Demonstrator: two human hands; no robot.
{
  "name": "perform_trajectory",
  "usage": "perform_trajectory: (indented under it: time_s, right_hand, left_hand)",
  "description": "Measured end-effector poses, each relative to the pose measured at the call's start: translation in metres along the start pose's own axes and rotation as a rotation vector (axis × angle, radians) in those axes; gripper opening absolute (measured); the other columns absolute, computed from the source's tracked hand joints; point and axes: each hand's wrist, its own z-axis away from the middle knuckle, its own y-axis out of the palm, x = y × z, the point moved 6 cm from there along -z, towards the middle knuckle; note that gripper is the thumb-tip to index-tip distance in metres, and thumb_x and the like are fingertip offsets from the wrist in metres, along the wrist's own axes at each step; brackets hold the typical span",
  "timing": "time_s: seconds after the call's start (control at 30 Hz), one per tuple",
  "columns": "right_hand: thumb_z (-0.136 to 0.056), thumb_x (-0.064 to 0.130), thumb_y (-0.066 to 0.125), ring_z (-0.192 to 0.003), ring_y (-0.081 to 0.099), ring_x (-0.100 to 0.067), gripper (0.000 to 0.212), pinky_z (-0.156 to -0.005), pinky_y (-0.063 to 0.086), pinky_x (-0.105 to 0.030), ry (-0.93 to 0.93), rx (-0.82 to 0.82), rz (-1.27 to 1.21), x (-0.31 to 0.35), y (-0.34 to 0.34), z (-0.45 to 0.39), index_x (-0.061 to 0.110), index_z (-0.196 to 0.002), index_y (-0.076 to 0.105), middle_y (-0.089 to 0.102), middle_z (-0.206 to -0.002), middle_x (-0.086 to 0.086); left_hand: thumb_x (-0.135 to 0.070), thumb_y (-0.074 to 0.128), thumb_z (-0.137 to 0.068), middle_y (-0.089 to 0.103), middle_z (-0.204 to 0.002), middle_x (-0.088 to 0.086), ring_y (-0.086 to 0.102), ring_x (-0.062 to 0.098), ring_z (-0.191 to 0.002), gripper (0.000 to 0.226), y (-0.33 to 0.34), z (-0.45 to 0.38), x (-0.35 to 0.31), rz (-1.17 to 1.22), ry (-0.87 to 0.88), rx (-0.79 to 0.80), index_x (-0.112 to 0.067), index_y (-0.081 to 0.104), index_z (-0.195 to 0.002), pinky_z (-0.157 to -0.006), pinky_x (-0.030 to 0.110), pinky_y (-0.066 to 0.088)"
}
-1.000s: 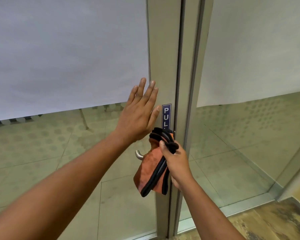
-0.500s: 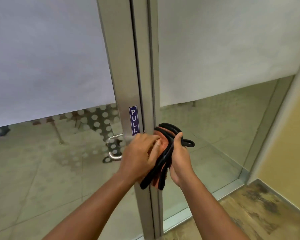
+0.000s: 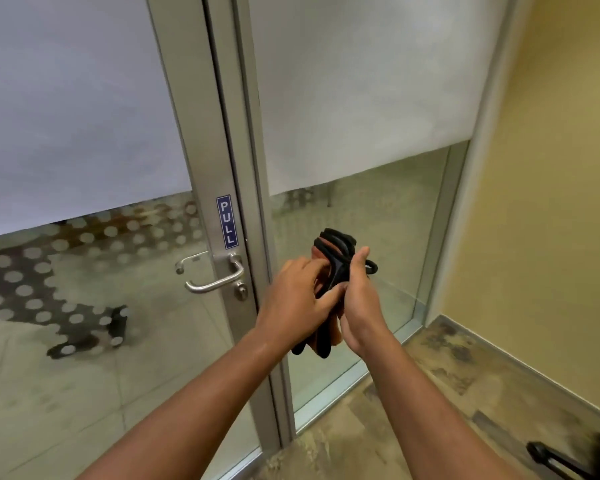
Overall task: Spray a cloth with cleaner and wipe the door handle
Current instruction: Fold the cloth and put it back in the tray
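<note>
cloth, orange with black edging, is seen in the head view bunched between both hands, in front of the glass panel just right of the door frame. its upper folds stick up above the hands and its lower end hangs below them.

the right hand is wrapped round the cloth from the right side: the thumb is raised along the black edging and the remaining fingers are curled round the bundle, mostly hidden behind it. the left hand is brought against the cloth from the left, with its fingers bent and pressed into the fabric; the cloth appears to be pinched there, though the fingertips are partly covered by the folds. the two hands are touching each other at the bundle.

the door handle, a metal lever, is mounted on the door frame below a blue sign reading pull, with a keyhole just beneath its base. it is left of the hands and is touched by neither hand nor cloth. a second lever is visible through the glass behind it.

frosted film is applied to the upper part of both panes. a yellow wall stands on the right, and a dark object is cut off at the lower right corner.
</note>
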Motion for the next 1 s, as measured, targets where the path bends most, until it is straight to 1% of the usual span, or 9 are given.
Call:
perform_trajectory:
  time_s: [0.13,0.3,0.37,0.43,0.53,0.63,0.8,0.9,1.0]
  right_hand:
    - [-0.089,0.077,0.029,-0.102,0.073,-0.012,0.073,-0.069,0.058,-0.018,-0.042,-0.025,0.056,0.012,-0.025,0.051,0.027,-0.106,0.079,0.078,-0.109,-0.004]
    - [-0.091,0.077,0.025,-0.113,0.069,-0.014,0.064,-0.085,0.057,-0.025,-0.111,-0.096,0.133,0.032,-0.070,0.109,0.042,-0.115,0.072,0.075,-0.118,-0.002]
    - [-0.088,0.078,0.027,-0.113,0.069,-0.017,0.065,-0.092,0.055,-0.033,-0.128,-0.151,0.144,0.045,-0.092,0.132,0.040,-0.110,0.075,0.075,-0.117,-0.005]
    - [-0.087,0.077,0.032,-0.113,0.070,-0.019,0.065,-0.091,0.056,-0.031,-0.147,-0.202,0.139,0.059,-0.116,0.154,0.036,-0.109,0.076,0.075,-0.116,-0.005]
    - [-0.091,0.069,0.040,-0.113,0.069,-0.015,0.057,-0.091,0.056,-0.031,-0.189,-0.283,0.186,0.081,-0.156,0.190,0.031,-0.122,0.070,0.075,-0.118,0.000]
    - [-0.097,0.050,0.053,-0.107,0.071,-0.020,0.034,-0.091,0.055,-0.039,-0.255,-0.413,0.274,0.104,-0.199,0.227,0.028,-0.120,0.067,0.076,-0.112,-0.002]
    - [-0.096,0.045,0.060,-0.089,0.074,-0.018,0.018,-0.074,0.060,-0.032,-0.320,-0.661,0.394,0.140,-0.273,0.293,0.032,-0.099,0.072,0.077,-0.094,0.000]
    - [-0.099,0.048,0.052,-0.084,0.072,-0.015,0.024,-0.070,0.059,-0.030,-0.310,-0.850,0.512,0.162,-0.332,0.343,0.032,-0.096,0.069,0.074,-0.087,0.003]
    - [-0.101,0.049,0.046,-0.089,0.069,-0.015,0.020,-0.081,0.060,-0.033,-0.275,-1.005,0.608,0.180,-0.385,0.393,0.038,-0.093,0.061,0.069,-0.092,0.010]
  left_hand:
    - [-0.063,0.043,-0.087,0.056,-0.086,-0.014,0.050,0.009,-0.085,0.044,0.003,0.027,-0.042,0.085,0.010,0.004,-0.030,0.064,-0.107,-0.070,0.028,0.047]
    - [-0.045,0.048,-0.094,0.058,-0.079,-0.015,0.052,0.003,-0.074,0.023,0.019,0.057,-0.099,0.224,0.029,0.032,-0.032,0.066,-0.096,-0.061,0.027,0.045]
    - [-0.042,0.049,-0.094,0.059,-0.077,-0.014,0.055,0.003,-0.070,0.022,0.027,0.064,-0.125,0.306,0.029,0.047,-0.030,0.068,-0.092,-0.058,0.025,0.043]
    - [-0.040,0.048,-0.094,0.059,-0.073,-0.013,0.057,0.003,-0.067,0.025,0.034,0.070,-0.150,0.394,0.021,0.054,-0.026,0.068,-0.087,-0.054,0.022,0.039]
    - [-0.033,0.053,-0.097,0.059,-0.066,-0.014,0.060,0.001,-0.072,0.024,0.046,0.080,-0.197,0.555,0.023,0.089,-0.027,0.064,-0.077,-0.054,0.016,0.041]
    - [-0.027,0.058,-0.100,0.063,-0.062,-0.011,0.061,0.002,-0.062,0.030,0.059,0.092,-0.247,0.657,0.049,0.157,-0.034,0.061,-0.071,-0.052,0.015,0.042]
    - [-0.031,0.056,-0.101,0.070,-0.078,-0.007,0.067,0.009,-0.070,0.021,0.084,0.122,-0.331,0.729,0.164,0.290,-0.021,0.072,-0.089,-0.063,0.032,0.058]
    - [-0.029,0.055,-0.103,0.069,-0.076,-0.011,0.065,0.004,-0.069,0.021,0.099,0.149,-0.388,0.795,0.144,0.307,-0.025,0.071,-0.088,-0.059,0.022,0.054]
    - [-0.032,0.053,-0.104,0.065,-0.068,-0.014,0.061,0.002,-0.064,0.027,0.116,0.177,-0.434,0.856,0.047,0.318,-0.033,0.064,-0.080,-0.053,0.018,0.048]
